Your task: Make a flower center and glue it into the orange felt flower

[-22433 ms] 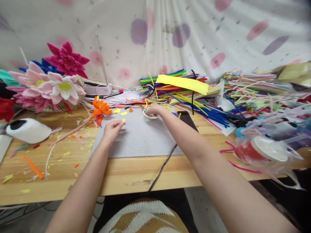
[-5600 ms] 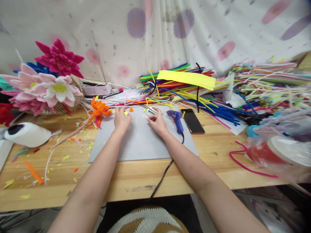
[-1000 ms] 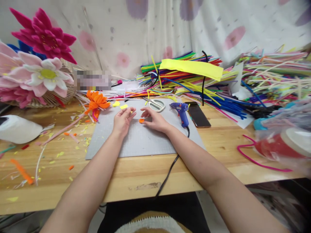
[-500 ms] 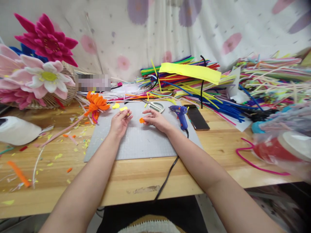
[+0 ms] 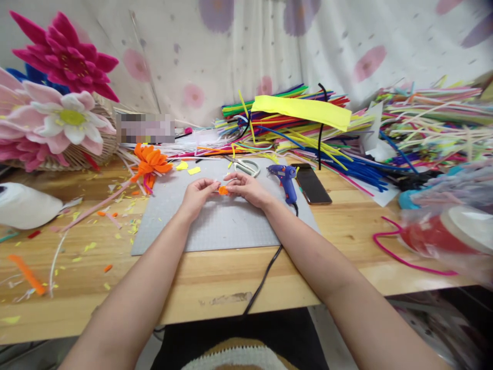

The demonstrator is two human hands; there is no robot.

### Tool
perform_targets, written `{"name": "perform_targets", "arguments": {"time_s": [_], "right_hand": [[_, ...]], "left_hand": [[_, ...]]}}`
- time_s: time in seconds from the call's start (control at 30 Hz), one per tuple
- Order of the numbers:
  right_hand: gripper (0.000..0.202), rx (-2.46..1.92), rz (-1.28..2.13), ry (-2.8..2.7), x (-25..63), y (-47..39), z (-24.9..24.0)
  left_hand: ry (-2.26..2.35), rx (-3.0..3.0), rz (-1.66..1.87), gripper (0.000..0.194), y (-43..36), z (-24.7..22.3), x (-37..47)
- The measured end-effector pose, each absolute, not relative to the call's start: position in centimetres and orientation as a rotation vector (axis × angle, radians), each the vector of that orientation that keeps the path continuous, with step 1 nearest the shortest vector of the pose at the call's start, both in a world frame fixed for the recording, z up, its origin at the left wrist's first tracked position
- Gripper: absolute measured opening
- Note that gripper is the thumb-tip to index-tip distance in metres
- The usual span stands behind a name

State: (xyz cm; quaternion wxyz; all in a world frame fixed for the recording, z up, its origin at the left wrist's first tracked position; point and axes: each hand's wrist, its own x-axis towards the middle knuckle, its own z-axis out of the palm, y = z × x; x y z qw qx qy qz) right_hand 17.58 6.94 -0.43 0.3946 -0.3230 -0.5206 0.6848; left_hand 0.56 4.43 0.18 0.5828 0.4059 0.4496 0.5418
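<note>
1. A woven basket (image 5: pixel 103 149) at far left brims with pink and white felt flowers (image 5: pixel 71 119).
2. At far right, clear plastic (image 5: pixel 416 211) wraps a red-and-white round object (image 5: pixel 427 235).
3. Over a gray cutting mat (image 5: pixel 231 228), the right hand (image 5: pixel 248 189) pinches a small orange piece (image 5: pixel 223 190) between thumb and fingers; the left hand (image 5: pixel 198 196) meets its other side, fingertips together, though whether they grip anything is too small to tell.
4. Scissors (image 5: pixel 252 167) lie just beyond the hands, with two yellow scraps (image 5: pixel 193 170) and an orange flower (image 5: pixel 151 163) to the left.
5. A blue glue gun (image 5: pixel 285 181) and a dark phone (image 5: pixel 314 183) sit near the right hand; a black cord (image 5: pixel 265 277) passes beneath the right forearm.
6. Colored pipe cleaners (image 5: pixel 335 154) crowd the back.
</note>
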Motion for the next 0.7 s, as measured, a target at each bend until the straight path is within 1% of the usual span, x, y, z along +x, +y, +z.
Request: {"name": "perform_targets", "arguments": {"time_s": [0.07, 0.2, 0.57, 0.7], "right_hand": [[0.039, -0.82, 1.725, -1.309, 17.62, 7.1, -0.58], [0.039, -0.837, 1.716, -1.3, 17.71, 7.24, -0.6], [0.039, -0.862, 1.665, -1.343, 17.82, 7.14, -0.41], [0.043, -0.793, 1.684, -1.386, 17.64, 7.1, -0.37]], "left_hand": [[1.056, 0.988, 1.215, 0.037, 4.15, 0.31, 0.78], [1.091, 0.991, 1.232, 0.04, 4.03, 0.33, 0.87], [1.202, 1.032, 1.218, 0.044, 4.02, 0.13, 0.96], [1.217, 1.057, 1.238, 0.044, 4.01, -0.11, 1.04]]}}
